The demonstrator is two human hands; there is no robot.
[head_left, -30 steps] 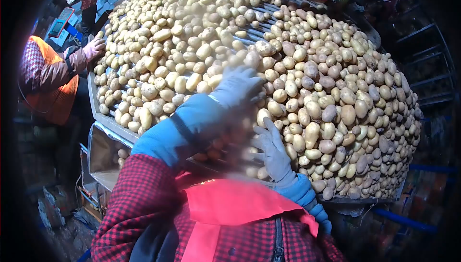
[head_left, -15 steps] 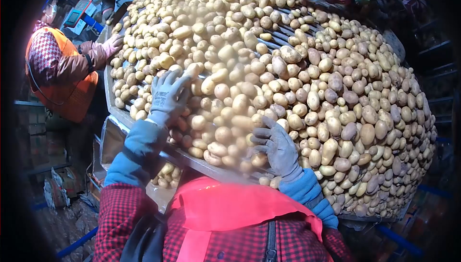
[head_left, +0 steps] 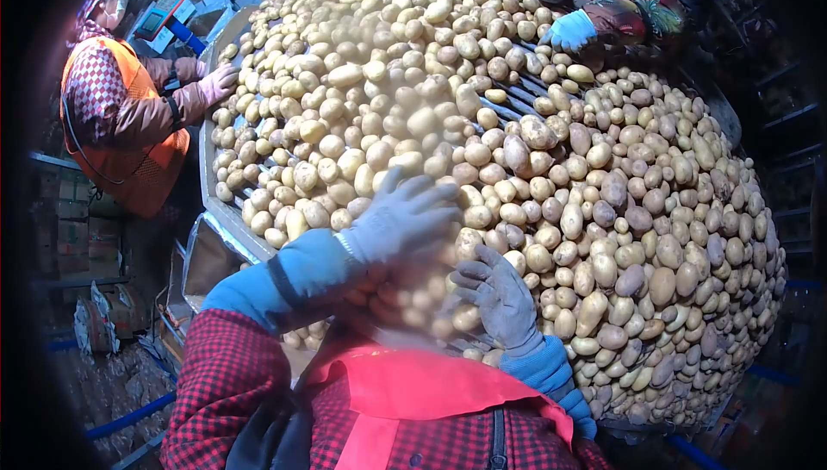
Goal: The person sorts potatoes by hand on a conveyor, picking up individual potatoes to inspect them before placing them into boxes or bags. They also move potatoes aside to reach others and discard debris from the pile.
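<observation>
A wide heap of potatoes covers a slatted metal sorting table. My left hand, in a grey glove with a blue sleeve cuff, reaches across the near side of the heap. Its fingers are stretched out and lie over potatoes, some hidden beneath the palm. Close to the table's front edge, my right hand is in a matching glove, its fingers apart and slightly bent beside loose potatoes. No potato is visibly gripped in either hand. A blurry patch on the view smears the potatoes between the hands.
At the left, a person in an orange vest rests a gloved hand on the table's rim. Across the heap are another person's gloved hands. An open bin hangs below the near-left rim. Cartons stand lower left.
My left hand has swept rightward over the potatoes, toward my right hand, which stays near the front edge. At the far side, another person's hand now shows beyond the heap.
</observation>
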